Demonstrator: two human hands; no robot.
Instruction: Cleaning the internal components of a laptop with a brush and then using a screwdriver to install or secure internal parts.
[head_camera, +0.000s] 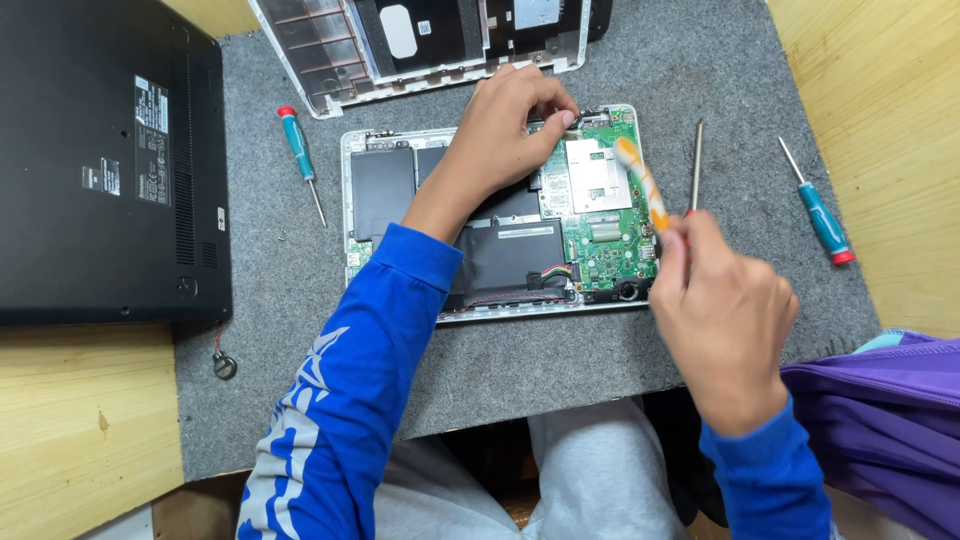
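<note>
left hand (505, 130) pinched a connector at top of green board (605, 215) w/ fingertips, steadying it; right hand (720, 310) gripped orange brush (640, 180), bristles angled onto board for reach.

The opened laptop (500, 215) lies mid-mat (560, 350), a closed laptop (105, 160) to its left, screwdrivers (300, 160) on both sides, the cover (430, 45) behind.
</note>
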